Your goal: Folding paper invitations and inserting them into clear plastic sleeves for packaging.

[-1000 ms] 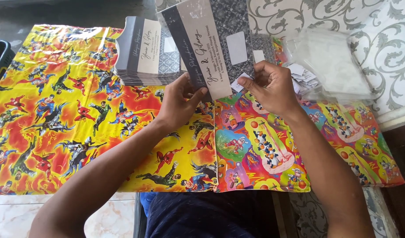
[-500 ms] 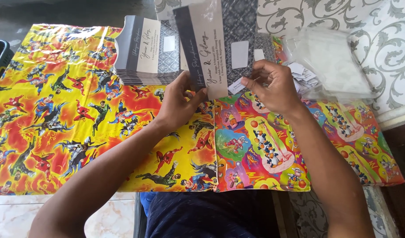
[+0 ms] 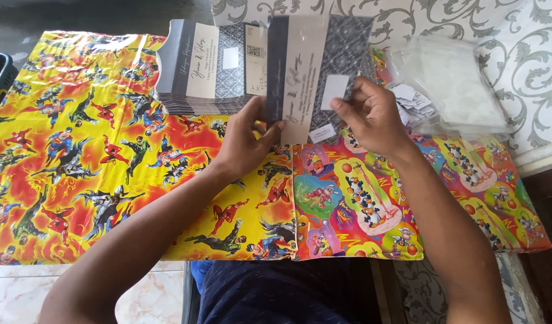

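Head view: my left hand point(image 3: 243, 147) pinches the grey-and-cream card in its clear plastic sleeve point(image 3: 312, 78), now upright, no longer tilted; right hand point(image 3: 372, 117) fingertips press the small white sticker point(image 3: 334, 92) onto it

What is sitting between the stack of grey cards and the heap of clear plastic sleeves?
In the head view, the sleeved grey card held up by the left hand and right hand fills that gap between card stack and sleeves.

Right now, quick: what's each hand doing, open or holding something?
Left hand: closed on the lower edge of the grey card in a clear sleeve.
Right hand: fingertips on that sleeve near a small white label; actual grip cannot be told.
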